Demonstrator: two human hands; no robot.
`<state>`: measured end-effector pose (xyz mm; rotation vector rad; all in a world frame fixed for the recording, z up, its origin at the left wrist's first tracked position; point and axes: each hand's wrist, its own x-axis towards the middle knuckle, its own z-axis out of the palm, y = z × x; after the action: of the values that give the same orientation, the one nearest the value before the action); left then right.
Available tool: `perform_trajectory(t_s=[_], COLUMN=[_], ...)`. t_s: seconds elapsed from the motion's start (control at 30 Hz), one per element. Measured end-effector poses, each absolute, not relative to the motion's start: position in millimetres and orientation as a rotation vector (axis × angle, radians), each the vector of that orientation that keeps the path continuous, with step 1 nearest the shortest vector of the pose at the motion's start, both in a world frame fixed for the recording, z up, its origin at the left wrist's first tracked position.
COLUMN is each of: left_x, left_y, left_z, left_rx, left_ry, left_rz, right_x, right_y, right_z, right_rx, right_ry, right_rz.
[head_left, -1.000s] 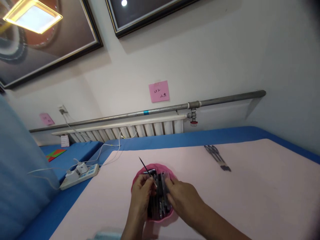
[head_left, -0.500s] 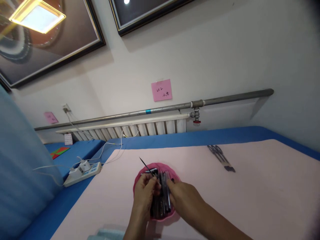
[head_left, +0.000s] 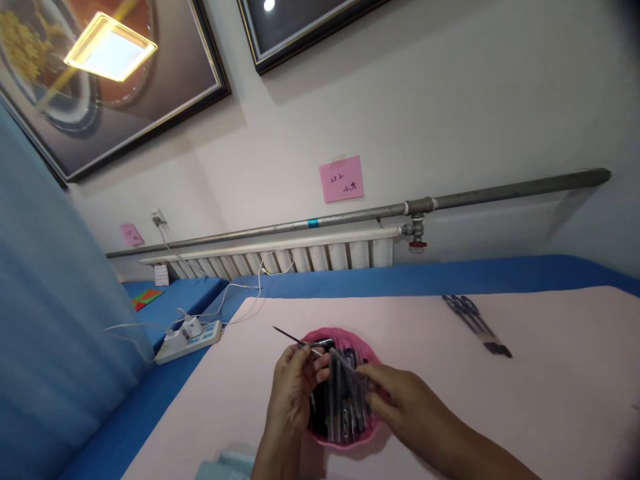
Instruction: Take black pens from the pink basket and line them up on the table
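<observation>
A pink bowl (head_left: 316, 334) sits on the pale pink table cover (head_left: 525, 400), filled with several dark pens (head_left: 340, 407). My left hand (head_left: 294, 390) is closed in a pinch on a thin dark pen refill (head_left: 290, 337) whose tip sticks out up and to the left. My right hand (head_left: 400, 400) is over the bowl's right side, fingers pinched on the other end of a pen part near the left hand's fingers.
A few dark pens (head_left: 475, 323) lie apart at the table's far right. A white power strip (head_left: 190, 333) with plugs and cables rests on the blue surface at left. A radiator (head_left: 300, 257) and a grey pipe (head_left: 500, 193) run along the wall.
Both hands have stayed over the bowl, working the pen; the thin refill now sticks out further left. The camera has turned left, shifting everything to the right.
</observation>
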<state>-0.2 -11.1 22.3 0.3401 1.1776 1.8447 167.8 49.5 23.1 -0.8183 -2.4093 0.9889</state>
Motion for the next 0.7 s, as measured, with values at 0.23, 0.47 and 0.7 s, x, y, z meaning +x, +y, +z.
perform_trajectory(t_s=[0.23, 0.47, 0.7], left_x=[4.1, 2.8, 5.7], left_y=[-11.6, -11.5, -13.4], left_z=[23.1, 22.1, 27.1], left_rx=[0.404, 0.410, 0.462], left_ry=[1.197, 1.238, 1.247], left_rz=[1.778, 1.771, 1.762], right_x=[167.9, 170.5, 170.3], right_y=[45.2, 45.4, 44.3], right_z=[24.3, 29.6, 26.0], right_rx=[-0.811, -0.780, -0.769], right_ry=[-2.491, -2.549, -2.551], right_rz=[0.918, 0.876, 0.858])
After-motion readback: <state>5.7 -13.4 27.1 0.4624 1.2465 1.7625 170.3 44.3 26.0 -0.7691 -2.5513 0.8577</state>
